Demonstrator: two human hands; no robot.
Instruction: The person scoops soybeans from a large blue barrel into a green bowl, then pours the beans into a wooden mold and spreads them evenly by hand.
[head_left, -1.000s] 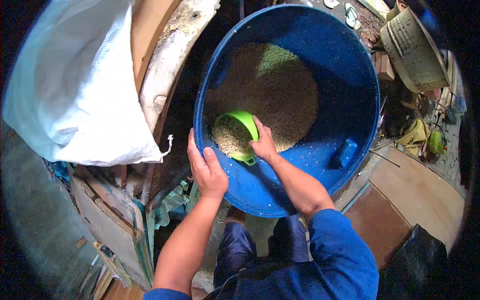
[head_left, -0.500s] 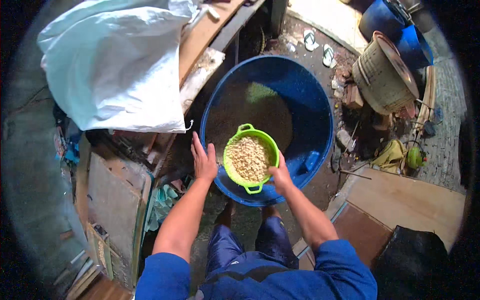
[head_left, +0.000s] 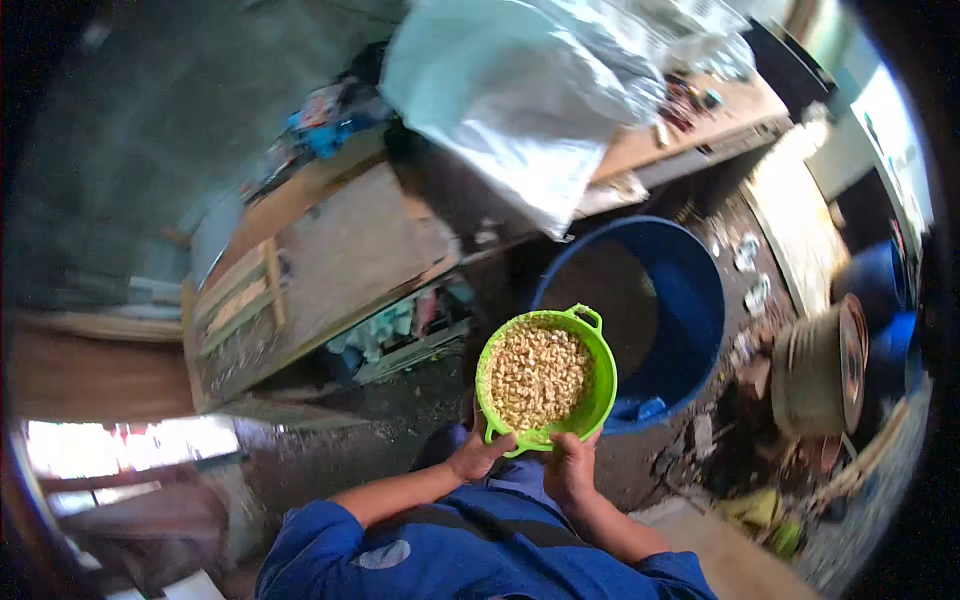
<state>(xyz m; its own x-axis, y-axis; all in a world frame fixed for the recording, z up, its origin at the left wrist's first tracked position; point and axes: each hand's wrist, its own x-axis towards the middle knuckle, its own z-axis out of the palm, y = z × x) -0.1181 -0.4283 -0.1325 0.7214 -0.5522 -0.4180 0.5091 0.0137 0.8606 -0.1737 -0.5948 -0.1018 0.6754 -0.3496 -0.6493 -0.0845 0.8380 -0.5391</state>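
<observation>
A bright green bowl [head_left: 548, 372] with small side handles is full of pale grain and sits level in front of my body. My left hand [head_left: 478, 456] grips its near left rim. My right hand [head_left: 568, 468] holds the near right rim beside it. Just behind and right of the bowl stands a big blue barrel [head_left: 688, 300] with more brownish grain inside. A small blue object [head_left: 648, 409] lies at the barrel's near rim.
A large white sack [head_left: 520, 110] rests on a wooden bench [head_left: 330, 250] at the back. A woven basket [head_left: 825, 370] and debris lie to the right on the dirt floor. Wooden boards and clutter sit under the bench.
The bowl came up out of the barrel filled with grain and moved toward my body. My left hand left the barrel's rim and took the bowl. The view swung to the left.
</observation>
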